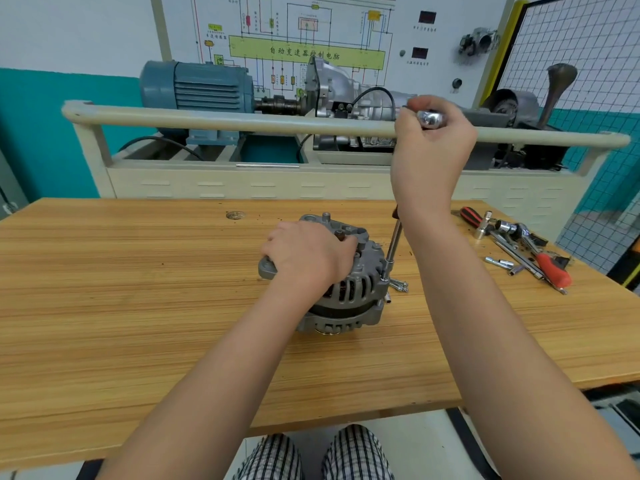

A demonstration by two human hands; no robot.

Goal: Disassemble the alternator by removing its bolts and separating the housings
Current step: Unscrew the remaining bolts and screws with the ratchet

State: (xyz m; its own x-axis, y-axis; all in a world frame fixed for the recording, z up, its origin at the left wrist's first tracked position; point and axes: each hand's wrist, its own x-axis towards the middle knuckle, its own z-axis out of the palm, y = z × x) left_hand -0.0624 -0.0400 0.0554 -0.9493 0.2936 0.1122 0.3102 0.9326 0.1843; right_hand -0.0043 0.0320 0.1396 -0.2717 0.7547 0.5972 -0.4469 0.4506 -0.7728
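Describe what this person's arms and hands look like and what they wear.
Both forearms are bare up to the frame edge, with no sleeves in view. The left hand and right hand wear no gloves, and no watch, ring or bracelet shows.

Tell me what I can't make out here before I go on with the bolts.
Head view only:
- Top of the alternator: covered by the left hand.
- Driver handle: hidden inside the right hand.
- Bolt head under the driver tip: too small.
- Loose bolts beside the housing: count unclear, bunched.
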